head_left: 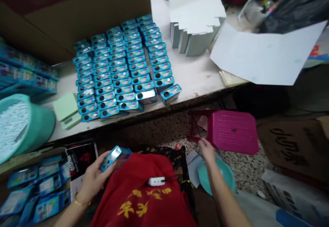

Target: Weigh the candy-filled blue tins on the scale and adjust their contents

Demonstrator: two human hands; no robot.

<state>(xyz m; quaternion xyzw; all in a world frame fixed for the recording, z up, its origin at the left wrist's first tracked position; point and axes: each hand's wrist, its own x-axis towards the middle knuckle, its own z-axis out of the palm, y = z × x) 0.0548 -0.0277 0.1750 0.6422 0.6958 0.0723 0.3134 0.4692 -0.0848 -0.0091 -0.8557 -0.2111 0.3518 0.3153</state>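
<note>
My left hand [94, 179] is wrapped round a small blue box [117, 156] with a shiny printed end, held above my lap at the left of the red apron [149, 192]. My right hand [206, 149] reaches down beside the pink plastic stool [232, 131], above a turquoise basin [218, 175]. Its fingers are blurred, so I cannot make out whether they grip anything. On the table, similar blue boxes [118, 73] stand in several close rows. One blue box [171, 93] sits slightly apart at the right front corner of these rows.
A turquoise bucket of white pellets [38, 121] stands left, beside a pale green scale [68, 110]. An open carton [33, 151] below holds more blue boxes. White folded cartons [195, 11] and a white sheet [264, 52] lie at the right. A brown carton [293, 148] is on the floor.
</note>
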